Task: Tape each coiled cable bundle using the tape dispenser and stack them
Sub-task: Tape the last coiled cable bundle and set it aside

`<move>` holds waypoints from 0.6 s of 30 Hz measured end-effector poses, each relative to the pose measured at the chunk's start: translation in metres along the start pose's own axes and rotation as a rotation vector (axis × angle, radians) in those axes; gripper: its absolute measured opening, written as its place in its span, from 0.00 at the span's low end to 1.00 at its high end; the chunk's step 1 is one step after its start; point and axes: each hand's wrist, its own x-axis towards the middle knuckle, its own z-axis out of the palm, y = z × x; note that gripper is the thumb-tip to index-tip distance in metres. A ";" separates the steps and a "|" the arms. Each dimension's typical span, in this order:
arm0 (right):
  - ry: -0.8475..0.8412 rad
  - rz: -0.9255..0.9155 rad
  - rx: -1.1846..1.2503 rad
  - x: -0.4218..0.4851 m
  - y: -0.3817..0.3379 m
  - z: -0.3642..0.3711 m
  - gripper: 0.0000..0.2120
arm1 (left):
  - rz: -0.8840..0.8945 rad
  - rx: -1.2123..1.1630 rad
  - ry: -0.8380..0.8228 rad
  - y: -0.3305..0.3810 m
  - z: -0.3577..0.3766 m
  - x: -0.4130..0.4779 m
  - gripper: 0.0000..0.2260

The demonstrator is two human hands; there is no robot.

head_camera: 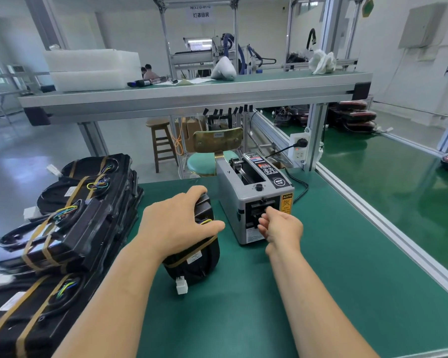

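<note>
Cable bundle (199,267): stands on edge in the middle of the green bench (347,267), with its long axis running near to far and leaning a little right at the top.
Tape on it: one tan band (192,253) already crosses its near half; the far half shows none.
Connector: a white plug (181,288) hangs at its near lower end.
Left hand (176,226): grips the bundle from above, fingers curled over the top edge and thumb across the right face, holding it upright.
Right hand (282,228): at the outlet, fingers curled and fingertips drawn together; I cannot tell whether a strip of tape is between them.
Key relation: the bundle lies just left of the right hand, so a strip would probably travel left onto the bare far half.
Tape dispenser (243,200): a grey box just right of the bundle, its outlet facing near.
Writing: a yellow warning label (286,202) headed "CAUTION"; the top stickers and round logo are too small to read.
Stack (62,228): taped bundles piled at the left edge.
Far sign (201,11): Chinese characters, blurred.
</note>
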 end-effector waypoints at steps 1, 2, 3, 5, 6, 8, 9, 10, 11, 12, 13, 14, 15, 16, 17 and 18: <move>0.004 0.010 -0.005 0.000 -0.001 0.001 0.08 | 0.002 -0.004 0.017 0.000 0.001 -0.001 0.26; 0.007 0.021 -0.005 0.000 -0.002 0.001 0.08 | 0.005 -0.009 0.034 0.001 0.001 -0.002 0.23; 0.012 0.034 0.001 0.000 -0.003 0.002 0.08 | 0.007 -0.016 0.051 0.002 0.001 -0.002 0.20; 0.026 0.059 0.012 0.000 -0.005 0.002 0.08 | 0.007 -0.025 0.075 0.004 0.002 -0.003 0.18; 0.033 0.068 0.013 -0.001 -0.006 0.003 0.07 | 0.007 -0.025 0.082 0.005 0.003 -0.003 0.17; 0.051 0.077 0.009 -0.002 -0.008 0.005 0.08 | 0.012 -0.022 0.096 0.005 0.004 -0.003 0.17; 0.064 0.078 0.004 -0.002 -0.008 0.006 0.08 | 0.016 -0.019 0.102 0.006 0.005 -0.003 0.17; 0.079 0.081 -0.004 -0.003 -0.009 0.007 0.09 | 0.021 -0.017 0.109 0.006 0.006 -0.004 0.17; 0.091 0.086 -0.015 -0.003 -0.010 0.009 0.09 | 0.024 -0.014 0.119 0.006 0.006 -0.004 0.17; 0.099 0.089 -0.027 -0.003 -0.010 0.010 0.08 | 0.025 -0.010 0.129 0.006 0.007 -0.004 0.17; 0.106 0.089 -0.037 -0.003 -0.010 0.011 0.08 | 0.024 -0.006 0.141 0.006 0.008 -0.005 0.16; 0.112 0.087 -0.047 -0.003 -0.010 0.012 0.08 | 0.021 -0.007 0.154 0.005 0.008 -0.005 0.15; 0.117 0.084 -0.054 -0.003 -0.010 0.012 0.07 | 0.017 -0.013 0.169 0.005 0.008 -0.006 0.15; 0.120 0.081 -0.058 -0.003 -0.009 0.013 0.07 | 0.012 -0.023 0.183 0.004 0.009 -0.007 0.14; 0.121 0.078 -0.057 -0.003 -0.009 0.013 0.07 | 0.009 -0.034 0.194 0.004 0.009 -0.007 0.14; 0.119 0.076 -0.051 -0.003 -0.008 0.013 0.07 | 0.007 -0.043 0.200 0.004 0.009 -0.008 0.13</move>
